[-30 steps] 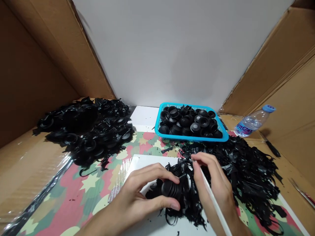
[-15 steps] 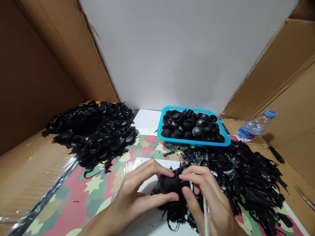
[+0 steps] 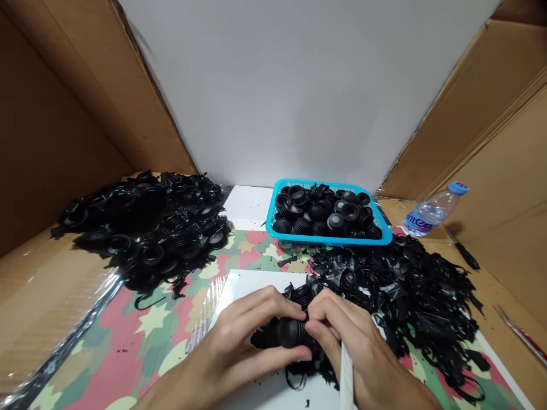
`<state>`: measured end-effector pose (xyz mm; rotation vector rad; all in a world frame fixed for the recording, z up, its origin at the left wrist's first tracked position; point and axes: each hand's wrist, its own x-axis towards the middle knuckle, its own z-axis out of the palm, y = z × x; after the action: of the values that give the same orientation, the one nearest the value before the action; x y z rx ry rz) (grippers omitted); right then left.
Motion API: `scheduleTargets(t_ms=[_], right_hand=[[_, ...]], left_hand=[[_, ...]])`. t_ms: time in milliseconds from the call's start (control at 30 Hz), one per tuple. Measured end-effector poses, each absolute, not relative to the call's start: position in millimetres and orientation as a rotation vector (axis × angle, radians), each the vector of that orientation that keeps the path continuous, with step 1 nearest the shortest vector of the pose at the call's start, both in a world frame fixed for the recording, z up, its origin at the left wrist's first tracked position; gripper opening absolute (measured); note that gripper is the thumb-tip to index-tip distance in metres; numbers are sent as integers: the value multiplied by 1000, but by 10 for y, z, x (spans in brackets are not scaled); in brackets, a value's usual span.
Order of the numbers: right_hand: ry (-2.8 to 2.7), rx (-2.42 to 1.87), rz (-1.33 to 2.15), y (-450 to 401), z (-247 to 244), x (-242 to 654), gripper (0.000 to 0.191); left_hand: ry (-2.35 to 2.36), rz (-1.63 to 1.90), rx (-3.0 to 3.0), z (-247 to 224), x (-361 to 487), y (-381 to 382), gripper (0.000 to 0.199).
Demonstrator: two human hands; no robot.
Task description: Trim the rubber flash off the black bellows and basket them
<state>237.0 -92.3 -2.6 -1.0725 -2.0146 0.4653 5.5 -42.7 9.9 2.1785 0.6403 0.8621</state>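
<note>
Soft light; faint shadow on pale wall (image 3: pixel 265 85); glare on plastic film (image 3: pixel 110 286).

At six o'clock, a ribbed piece (image 3: pixel 290 332) is black against a plain white board (image 3: pixel 233 285); the slim tool (image 3: pixel 347 376) at five is white. The table cover (image 3: pixel 98 370), towards eight, wears camouflage blotches of rose-red, green and tan with pale-yellow stars. The heap (image 3: pixel 145 250) at nine is glossy black, the strips (image 3: pixel 419 296) at four black too. At three, the basket (image 3: pixel 329 240) is turquoise; farther out, a clear bottle (image 3: pixel 433 210) has a blue cap. Cardboard (image 3: pixel 98 68) at ten is brown, the wall (image 3: pixel 273 85) at twelve pale grey.
</note>
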Motion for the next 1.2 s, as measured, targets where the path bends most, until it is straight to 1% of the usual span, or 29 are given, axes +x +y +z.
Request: scheduleTargets(t_ms=[100,267,367,500,600,733,833,967,1067,1200], right_hand=[[-2064,-1093,282,-930,-60,2370,26],[-2079,-1167,-36,-871,-114,2412,25],[-2010,-1287,-143,-781,-142,2568,23],[-1931,-1404,-140,-708,-138,2768,23],[-1943,-1368,15,-736,-70,2759,24],[-1911,-1244,392,-814,12,2656,24],[-1851,-1222,620,-859,-3,2620,25],[-1670,-1281,926,-917,-67,2593,19],[-1618,-1261,1071,-947,-90,2533,28],[-1696,-1146,1080,-947,-134,2410,46]], left_hand=[[699,809,2136,105,67,-436,23],[780,837,2010,72,116,-441,11],[779,823,1871,66,121,-434,14],[704,880,1699,74,116,-417,21],[676,893,1688,61,123,-397,26],[611,960,1778,44,93,-351,34],[679,912,1793,56,29,-330,30],[701,841,1751,77,-31,-339,23],[675,833,1730,73,-23,-348,14],[706,827,1659,51,35,-365,10]])
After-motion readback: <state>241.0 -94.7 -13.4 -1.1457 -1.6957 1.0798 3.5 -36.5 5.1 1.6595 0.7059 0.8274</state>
